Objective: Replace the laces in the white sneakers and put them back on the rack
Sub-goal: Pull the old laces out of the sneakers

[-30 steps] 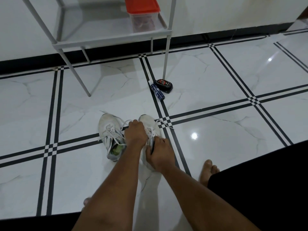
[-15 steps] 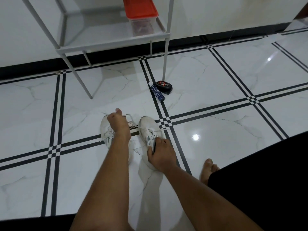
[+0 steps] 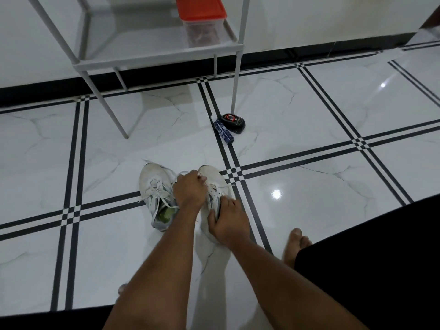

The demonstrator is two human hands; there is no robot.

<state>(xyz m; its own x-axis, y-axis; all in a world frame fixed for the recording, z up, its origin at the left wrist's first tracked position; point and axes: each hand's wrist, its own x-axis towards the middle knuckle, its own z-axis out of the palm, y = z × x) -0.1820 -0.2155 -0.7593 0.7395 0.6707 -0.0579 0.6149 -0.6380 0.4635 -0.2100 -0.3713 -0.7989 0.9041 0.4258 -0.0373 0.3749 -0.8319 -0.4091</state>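
Two white sneakers stand side by side on the tiled floor. The left sneaker (image 3: 154, 189) is laced, with a green insole showing. On the right sneaker (image 3: 213, 179) my left hand (image 3: 189, 190) pinches the white lace (image 3: 222, 186) over the upper eyelets. My right hand (image 3: 229, 221) grips the right sneaker's rear part, with fingers curled over its collar. The heel is hidden under this hand. The white metal rack (image 3: 157, 55) stands against the wall beyond the shoes.
A clear box with an orange lid (image 3: 202, 17) sits on the rack's lowest shelf. A black round tin (image 3: 232, 122) and a blue tube (image 3: 223, 132) lie by the rack's right front leg. My bare right foot (image 3: 295, 244) rests right of the shoes.
My left hand pulled the lace out to the left over the other sneaker, then came back onto the right sneaker's eyelets. My right hand kept its hold.
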